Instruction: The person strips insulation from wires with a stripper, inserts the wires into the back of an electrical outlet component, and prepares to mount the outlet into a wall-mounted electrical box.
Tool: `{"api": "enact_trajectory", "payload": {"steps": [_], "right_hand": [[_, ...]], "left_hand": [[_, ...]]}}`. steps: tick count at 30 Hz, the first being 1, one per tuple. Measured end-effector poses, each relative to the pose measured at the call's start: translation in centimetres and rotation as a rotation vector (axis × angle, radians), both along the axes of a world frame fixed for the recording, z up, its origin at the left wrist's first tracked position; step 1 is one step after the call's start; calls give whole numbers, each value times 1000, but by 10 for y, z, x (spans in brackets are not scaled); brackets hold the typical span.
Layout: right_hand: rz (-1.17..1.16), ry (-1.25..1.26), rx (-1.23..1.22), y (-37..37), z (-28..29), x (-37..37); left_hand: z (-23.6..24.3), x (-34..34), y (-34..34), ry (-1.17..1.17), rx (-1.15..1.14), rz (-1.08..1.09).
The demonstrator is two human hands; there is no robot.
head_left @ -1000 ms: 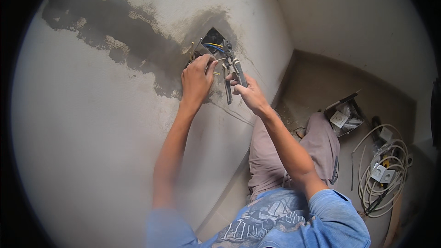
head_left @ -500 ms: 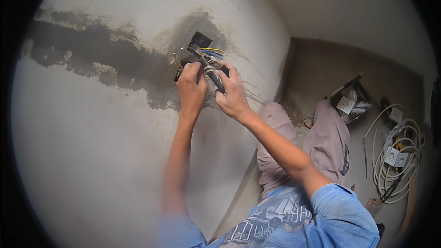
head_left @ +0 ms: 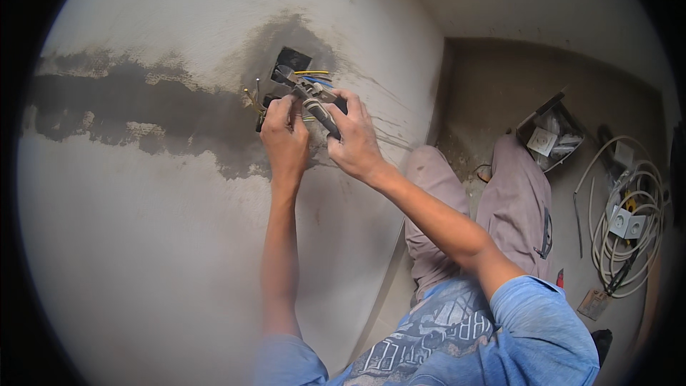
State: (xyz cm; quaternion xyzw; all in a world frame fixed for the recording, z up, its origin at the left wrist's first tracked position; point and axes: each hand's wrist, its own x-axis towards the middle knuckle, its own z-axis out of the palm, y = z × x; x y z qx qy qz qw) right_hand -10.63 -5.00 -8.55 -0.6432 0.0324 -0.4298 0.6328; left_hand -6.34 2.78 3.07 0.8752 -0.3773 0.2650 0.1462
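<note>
In my right hand [head_left: 355,136] is a pair of pliers [head_left: 319,116] with dark, light-striped handles, the fingers wrapped round them. Its metal head lies at the lower edge of a square black wall box [head_left: 293,57]. My left hand [head_left: 287,141] is closed in a pinch just below the head, beside a second dark opening. What its fingertips grip is hidden. A yellow wire [head_left: 312,72] and a blue wire [head_left: 316,81] stick out to the right of the box. Several thin wires [head_left: 251,97] with pale ends poke out left of my left hand.
A band of dark grey plaster [head_left: 143,104] runs leftward along the white wall. On the floor at right stand an open box [head_left: 556,161] with a white socket and plastic bags, and a coil of pale cable [head_left: 604,264] around white sockets [head_left: 627,224]. My bent knees are below the wall.
The view has shifted, so wall box and hands appear farther left and the floor things farther right. The pliers' head has turned slightly; both hands keep their holds.
</note>
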Motion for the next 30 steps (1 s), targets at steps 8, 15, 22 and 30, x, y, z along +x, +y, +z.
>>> {"api": "enact_trajectory", "payload": {"steps": [8, 15, 22, 30], "right_hand": [[-53, 2, -24, -2, 2, -4], [-18, 3, -17, -2, 3, -6], [-90, 3, -56, -4, 0, -2], [-18, 22, 1, -9, 3, 2]], "left_hand": [[-2, 1, -2, 14, -15, -3], [1, -2, -4, 62, 4, 35], [0, 0, -6, 39, 29, 59], [3, -2, -7, -39, 71, 71]]}}
